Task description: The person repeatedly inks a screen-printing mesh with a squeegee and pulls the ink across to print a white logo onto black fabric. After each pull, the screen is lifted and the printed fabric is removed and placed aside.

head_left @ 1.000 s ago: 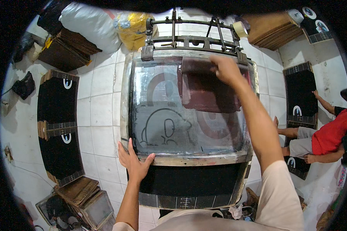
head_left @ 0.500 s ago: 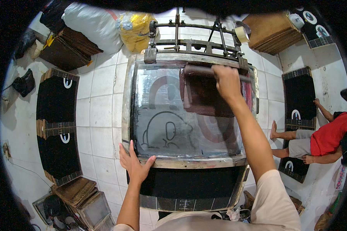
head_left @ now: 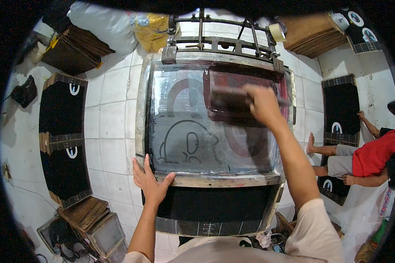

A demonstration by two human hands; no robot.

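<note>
Squeegee [head_left: 230,94]: held at upper right of screen frame [head_left: 215,180], over maroon ink [head_left: 226,79]
Right hand [head_left: 264,105]: fingers clamped on squeegee
Left hand [head_left: 152,186]: fingers spread, rested on lower-left corner
Edges: squeegee's right end seen near frame's right side; room left open leftward, below
Count: one squeegee, two clamps [head_left: 169,55]

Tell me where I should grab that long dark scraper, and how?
The scraper is probably best gripped mid-length along its top, from above and the near side: it's a long bar lying crosswise, sticking out either side of the right hand, with dark red ink around it.
</note>
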